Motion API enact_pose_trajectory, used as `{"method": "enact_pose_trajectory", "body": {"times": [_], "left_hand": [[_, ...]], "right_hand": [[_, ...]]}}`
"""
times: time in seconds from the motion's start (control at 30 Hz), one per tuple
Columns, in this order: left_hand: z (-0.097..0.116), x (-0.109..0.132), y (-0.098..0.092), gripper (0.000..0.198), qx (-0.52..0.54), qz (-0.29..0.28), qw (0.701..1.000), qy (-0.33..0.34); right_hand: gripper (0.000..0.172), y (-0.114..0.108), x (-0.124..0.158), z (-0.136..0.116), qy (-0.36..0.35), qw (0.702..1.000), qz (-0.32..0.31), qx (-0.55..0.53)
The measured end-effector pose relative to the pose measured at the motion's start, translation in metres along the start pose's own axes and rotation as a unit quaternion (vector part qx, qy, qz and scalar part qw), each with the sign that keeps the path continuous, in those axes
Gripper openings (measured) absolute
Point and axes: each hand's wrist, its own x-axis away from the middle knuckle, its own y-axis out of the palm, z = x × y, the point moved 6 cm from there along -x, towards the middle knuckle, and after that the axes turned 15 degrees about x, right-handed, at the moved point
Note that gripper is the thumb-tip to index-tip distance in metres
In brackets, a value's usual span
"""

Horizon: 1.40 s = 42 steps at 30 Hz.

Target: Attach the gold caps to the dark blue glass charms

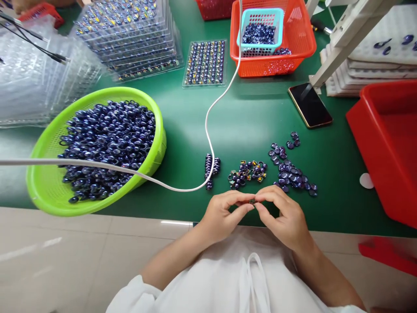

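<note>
My left hand [224,214] and my right hand [284,213] meet at the table's front edge, thumbs and forefingers pinched. Between the fingertips sits a small part with a green circuit piece [253,201], mostly hidden by the fingers. Just beyond my hands lies a loose pile of small dark blue parts with circuit pieces and yellow bits [248,173]. Left of that pile, dark blue glossy shells [208,167] stand in short rows. To the right, flat dark blue oval caps [291,174] are scattered.
A green basket [160,143] heaped with dark blue shells stands left. A white cable [207,121] crosses the green table. Behind are stacked clear trays [153,52], one filled tray [205,63] and an orange basket [273,65]. A phone [310,105] and red bin [374,143] lie right.
</note>
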Motion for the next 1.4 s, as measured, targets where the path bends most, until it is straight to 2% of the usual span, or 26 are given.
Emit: {"method": "enact_pose_trajectory", "body": {"times": [0.1, 0.2, 0.27, 0.33, 0.43, 0.5, 0.6, 0.7, 0.87, 1.07, 1.1, 1.17, 1.27, 1.33, 1.4], "left_hand": [[0.009, 0.007, 0.003, 0.018, -0.079, -0.001, 0.993, 0.087], [0.014, 0.014, 0.0, 0.024, -0.128, -0.013, 0.981, 0.145], [0.02, 0.019, -0.012, 0.028, -0.19, 0.0, 0.965, 0.18], [0.026, 0.021, -0.029, 0.028, -0.286, 0.039, 0.936, 0.201], [0.034, 0.015, -0.053, 0.024, -0.425, 0.088, 0.878, 0.2], [0.037, 0.005, -0.061, 0.023, -0.479, 0.089, 0.849, 0.207], [0.034, -0.015, -0.065, 0.02, -0.531, 0.073, 0.822, 0.193], [0.025, -0.031, -0.068, 0.018, -0.559, 0.058, 0.812, 0.159], [0.022, -0.035, -0.068, 0.016, -0.542, 0.036, 0.823, 0.165], [0.036, -0.029, -0.066, 0.013, -0.516, 0.023, 0.837, 0.179], [0.04, -0.026, -0.065, 0.013, -0.493, 0.031, 0.849, 0.187], [0.044, -0.021, -0.063, 0.012, -0.413, 0.046, 0.891, 0.183], [0.035, -0.017, -0.055, 0.015, -0.255, 0.052, 0.96, 0.101], [0.022, -0.016, -0.046, 0.019, -0.156, 0.047, 0.986, 0.037], [0.012, -0.016, -0.037, 0.02, -0.076, 0.041, 0.996, 0.007]], "right_hand": [[0.015, 0.005, 0.0, -0.004, -0.013, 1.0, -0.018, -0.005], [0.017, 0.006, 0.001, -0.004, -0.029, 0.999, -0.03, -0.019], [0.016, 0.004, 0.002, -0.001, -0.031, 0.999, -0.036, -0.019], [0.015, 0.001, 0.002, 0.002, -0.024, 0.999, -0.043, -0.012], [0.015, -0.002, 0.0, 0.005, -0.007, 0.999, -0.049, -0.001], [0.015, -0.001, -0.002, 0.004, -0.005, 0.999, -0.05, -0.004], [0.015, 0.007, -0.004, -0.003, -0.017, 0.998, -0.052, -0.021], [0.015, 0.012, -0.003, -0.006, -0.02, 0.998, -0.053, -0.025], [0.015, 0.008, 0.001, 0.002, 0.005, 0.999, -0.043, -0.013], [0.015, 0.007, 0.0, 0.005, 0.011, 0.999, -0.044, -0.024], [0.015, 0.007, 0.0, 0.005, 0.013, 0.999, -0.04, -0.03], [0.016, 0.006, -0.001, 0.002, 0.016, 0.998, -0.024, -0.047], [0.021, 0.005, -0.003, -0.007, -0.002, 0.996, -0.002, -0.084], [0.024, 0.006, -0.004, -0.014, -0.022, 0.994, 0.0, -0.104], [0.026, 0.007, -0.005, -0.018, -0.032, 0.994, 0.002, -0.109]]}}
